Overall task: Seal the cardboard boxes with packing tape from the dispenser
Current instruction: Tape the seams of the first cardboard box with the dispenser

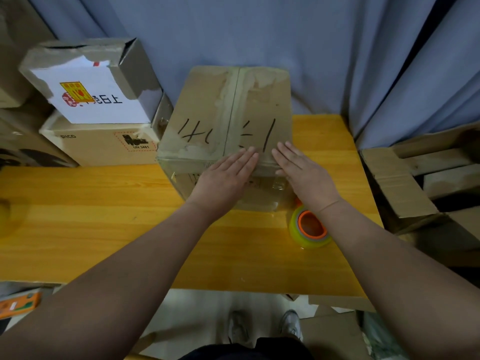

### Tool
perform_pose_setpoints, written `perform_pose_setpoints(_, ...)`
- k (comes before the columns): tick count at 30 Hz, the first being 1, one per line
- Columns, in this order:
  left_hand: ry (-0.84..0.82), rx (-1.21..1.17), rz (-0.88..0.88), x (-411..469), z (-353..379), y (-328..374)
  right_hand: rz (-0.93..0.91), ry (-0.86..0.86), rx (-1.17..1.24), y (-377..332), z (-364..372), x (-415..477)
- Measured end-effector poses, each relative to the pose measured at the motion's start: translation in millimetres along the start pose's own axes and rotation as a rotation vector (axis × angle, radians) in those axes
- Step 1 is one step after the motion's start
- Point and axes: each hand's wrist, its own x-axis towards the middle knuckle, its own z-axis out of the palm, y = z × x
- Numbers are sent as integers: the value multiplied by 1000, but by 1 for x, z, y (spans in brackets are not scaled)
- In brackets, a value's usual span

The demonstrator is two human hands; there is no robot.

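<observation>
A brown cardboard box with black handwriting on top stands in the middle of the yellow wooden table. Its two top flaps are closed, with a seam running down the middle. My left hand lies flat with straight fingers over the box's near top edge. My right hand lies flat beside it on the same edge, fingers straight. A roll of clear packing tape with an orange core lies on the table just right of the box's near corner, under my right wrist.
Two stacked cardboard boxes stand at the table's back left, touching the main box. More cardboard is piled to the right of the table. A blue curtain hangs behind. My feet show below the table's front edge.
</observation>
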Motion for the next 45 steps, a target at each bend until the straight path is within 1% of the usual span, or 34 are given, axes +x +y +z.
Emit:
perform_pose_setpoints(4,-94,-17,-146,-27,-10,-34,50,-77,-46,-8,0,-2)
perform_pose_setpoints(6,-107,-32,-173,-43,-15,-51,79,-101,-47,-12,-4,-4)
perform_pose_setpoints(10,-162,-32,-298,-65,-20,-78,127,-92,47,-8,-9,-2)
perform_pose_setpoints(12,-151,-104,-374,-66,-22,-81,161,-84,102,-4,-13,-3)
perform_pose_setpoints(13,-140,-161,-379,-65,-24,-80,217,-82,171,-1,-18,-4)
perform_pose_setpoints(15,-110,-255,-323,-65,-26,-75,315,-127,249,1,-28,-7)
perform_pose_setpoints(16,-94,-288,-292,-66,-28,-74,313,-191,215,3,-32,-9)
perform_pose_setpoints(18,-73,-352,-256,-67,-35,-81,268,-311,107,-2,-40,-6)
perform_pose_setpoints(20,-55,-400,-254,-63,-45,-93,204,-316,51,-22,-50,10)
perform_pose_setpoints(22,-43,-439,-281,-52,-51,-106,161,-302,106,-51,-59,38)
perform_pose_setpoints(24,-101,-463,-273,-39,-50,-113,177,-357,213,-80,-61,69)
perform_pose_setpoints(26,-206,-434,-218,-28,-42,-117,201,-451,263,-99,-54,96)
perform_pose_setpoints(29,-308,-390,-192,-17,-32,-122,223,-586,243,-106,-37,119)
perform_pose_setpoints(33,-360,-407,-175,-16,-19,-134,232,-674,211,-100,-28,132)
perform_pose_setpoints(36,-326,-400,-114,-24,-7,-141,203,-677,163,-101,-23,132)
perform_pose_setpoints(38,-286,-374,-69,-25,-2,-146,173,-640,85,-103,-21,128)
perform_pose_setpoints(41,-281,-279,-25,-23,-2,-148,105,-591,-56,-103,-20,125)
perform_pose_setpoints(45,-250,-193,-38,-24,-2,-141,76,-574,-151,-107,-18,126)
